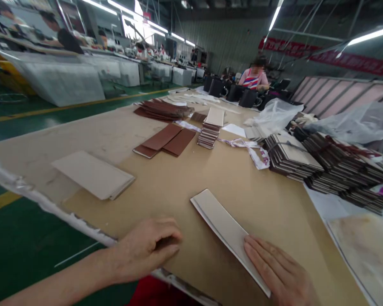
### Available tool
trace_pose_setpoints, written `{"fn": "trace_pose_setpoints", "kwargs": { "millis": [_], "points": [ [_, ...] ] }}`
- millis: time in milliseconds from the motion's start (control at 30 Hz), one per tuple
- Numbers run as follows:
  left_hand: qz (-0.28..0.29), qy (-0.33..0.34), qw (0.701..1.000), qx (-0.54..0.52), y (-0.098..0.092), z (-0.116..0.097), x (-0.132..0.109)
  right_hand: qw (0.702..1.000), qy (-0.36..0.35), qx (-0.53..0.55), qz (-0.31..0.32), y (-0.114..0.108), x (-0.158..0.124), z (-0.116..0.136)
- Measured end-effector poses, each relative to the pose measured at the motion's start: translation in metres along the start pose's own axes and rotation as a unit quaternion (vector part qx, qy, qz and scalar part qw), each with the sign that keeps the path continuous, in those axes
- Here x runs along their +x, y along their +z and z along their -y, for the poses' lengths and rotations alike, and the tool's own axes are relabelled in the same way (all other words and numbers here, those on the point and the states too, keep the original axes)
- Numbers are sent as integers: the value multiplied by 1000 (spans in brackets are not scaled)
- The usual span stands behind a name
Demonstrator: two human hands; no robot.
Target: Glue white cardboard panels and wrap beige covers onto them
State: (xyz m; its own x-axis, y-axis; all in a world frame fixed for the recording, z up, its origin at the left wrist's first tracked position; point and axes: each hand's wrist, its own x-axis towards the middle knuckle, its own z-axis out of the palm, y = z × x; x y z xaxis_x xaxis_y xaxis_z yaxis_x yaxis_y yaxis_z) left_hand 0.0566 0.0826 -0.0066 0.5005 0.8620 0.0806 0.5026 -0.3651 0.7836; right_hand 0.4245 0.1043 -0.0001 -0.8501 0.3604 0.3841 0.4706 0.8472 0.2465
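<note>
A long beige folded panel (225, 225) with a dark edge lies slantwise on the brown table covering in front of me. My right hand (277, 265) rests on its near right part, fingers stretched out together and lying flat; the thumb is hidden. To the left of the panel, apart from it, my left hand (153, 244) is loosely closed above the table's near edge. Its fingers curl toward the thumb, and nothing shows between them. Beyond that hand lies a small stack of pale beige sheets (94, 172).
Brown panels (166, 140) lie farther up the table (166, 182), beside a stack of folded pieces (210, 129). Tied bundles of panels (293, 155) and clear plastic (277, 117) line the right side. A person (253, 78) works at the far end near black bags (217, 88).
</note>
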Motion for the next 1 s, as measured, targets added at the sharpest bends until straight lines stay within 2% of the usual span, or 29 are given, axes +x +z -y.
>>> {"fn": "trace_pose_setpoints", "kwargs": {
  "millis": [133, 333, 533, 733, 867, 1000],
  "points": [
    [21, 68, 996, 57, 10, -14, 6, 998, 1, 17, 59, -1, -26, 11],
    [13, 151, 968, 199, 34, -18, 39, 992, 5, 31, 121, -5, -33, 14],
    [7, 120, 951, 284, 49, -16, 43, 990, 39, 59, 126, -5, -32, 22],
    [7, 114, 950, 291, 52, -13, 41, 979, 65, 64, 183, -10, -37, 16],
    [9, 124, 952, 280, 51, -14, 44, 981, 94, 73, 150, -20, -37, 4],
    [16, 134, 954, 267, 51, -17, 44, 979, 139, 89, 122, -23, -18, 7]
  ]
}}
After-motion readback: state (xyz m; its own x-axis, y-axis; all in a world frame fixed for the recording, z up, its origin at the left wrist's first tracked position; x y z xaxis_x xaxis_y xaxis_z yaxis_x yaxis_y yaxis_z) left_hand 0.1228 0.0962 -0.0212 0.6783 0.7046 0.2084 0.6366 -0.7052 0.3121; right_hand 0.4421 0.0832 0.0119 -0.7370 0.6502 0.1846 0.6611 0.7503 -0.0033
